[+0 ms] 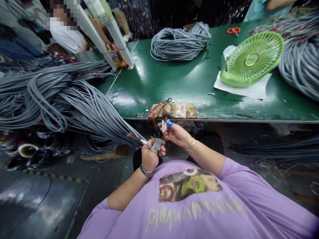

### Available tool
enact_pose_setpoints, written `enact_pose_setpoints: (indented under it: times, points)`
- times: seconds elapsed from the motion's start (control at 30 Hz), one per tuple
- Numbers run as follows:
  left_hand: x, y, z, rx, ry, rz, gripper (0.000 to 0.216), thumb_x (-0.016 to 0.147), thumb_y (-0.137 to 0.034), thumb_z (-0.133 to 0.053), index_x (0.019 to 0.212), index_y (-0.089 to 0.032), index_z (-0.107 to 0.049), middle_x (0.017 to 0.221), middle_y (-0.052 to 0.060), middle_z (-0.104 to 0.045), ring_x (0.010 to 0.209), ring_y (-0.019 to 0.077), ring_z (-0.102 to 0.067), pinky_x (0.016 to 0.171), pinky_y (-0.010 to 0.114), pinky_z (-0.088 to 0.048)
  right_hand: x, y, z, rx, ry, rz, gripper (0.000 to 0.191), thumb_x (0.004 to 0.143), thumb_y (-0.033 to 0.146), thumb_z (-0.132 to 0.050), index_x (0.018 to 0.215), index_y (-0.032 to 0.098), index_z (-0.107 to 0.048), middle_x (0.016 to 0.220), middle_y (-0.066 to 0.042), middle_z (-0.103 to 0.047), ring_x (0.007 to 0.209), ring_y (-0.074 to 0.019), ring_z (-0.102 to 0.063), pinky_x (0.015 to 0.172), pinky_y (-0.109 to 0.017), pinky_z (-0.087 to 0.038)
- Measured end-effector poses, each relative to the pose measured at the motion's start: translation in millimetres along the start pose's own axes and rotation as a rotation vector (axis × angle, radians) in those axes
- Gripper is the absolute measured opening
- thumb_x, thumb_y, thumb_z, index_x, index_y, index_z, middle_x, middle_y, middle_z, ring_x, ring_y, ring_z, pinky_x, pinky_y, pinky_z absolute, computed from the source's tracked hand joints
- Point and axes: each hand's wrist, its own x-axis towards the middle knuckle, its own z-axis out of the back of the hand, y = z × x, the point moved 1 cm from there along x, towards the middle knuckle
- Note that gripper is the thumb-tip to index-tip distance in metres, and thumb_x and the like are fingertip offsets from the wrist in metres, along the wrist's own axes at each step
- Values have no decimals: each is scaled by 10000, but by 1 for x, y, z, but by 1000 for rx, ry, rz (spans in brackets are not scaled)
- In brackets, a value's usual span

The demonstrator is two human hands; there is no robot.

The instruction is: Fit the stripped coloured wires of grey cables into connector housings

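Observation:
My left hand [150, 158] is closed around the end of a grey cable [144, 142], just below the table's front edge. A grey covering [156, 145] wraps its thumb. Thin coloured wires [164, 139] fan out from the cable end above that thumb. Close by on the right, my right hand [178, 135] has its fingers drawn together near the wire tips, with blue tape [169, 122] and a pale wrap [164, 126] on the fingers. Whatever sits between those fingertips is too small to make out.
Long grey cables [82, 96] heap on the left. On the green table [154, 83] lie a wooden block with wires [179, 110], a cable coil [176, 44], a green fan [251, 61] and orange-handled scissors [233, 31]. Another coil [299, 66] is at right. People sit across the table.

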Motion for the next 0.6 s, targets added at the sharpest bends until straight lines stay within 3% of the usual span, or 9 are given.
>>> enact_pose_setpoints:
  times: [0.23,0.6]
  points:
    - [6,-2,-10,1,-25,-35,305,767,-442,-671,697,-155,-593,533,-27,-609,388,69,-534,360,163,-361,-1,2,-6,15,-32,-1,420,856,552,-581,906,148,-686,722,-19,-646,559,-85,-514,508,-200,-418]
    - [12,1,-15,42,-58,-26,306,762,-443,-661,697,-154,-582,528,-26,-611,379,70,-532,358,160,-354,8,1,-12,88,-92,45,337,852,460,-638,753,139,-658,659,-11,-644,546,-88,-537,499,-199,-426]
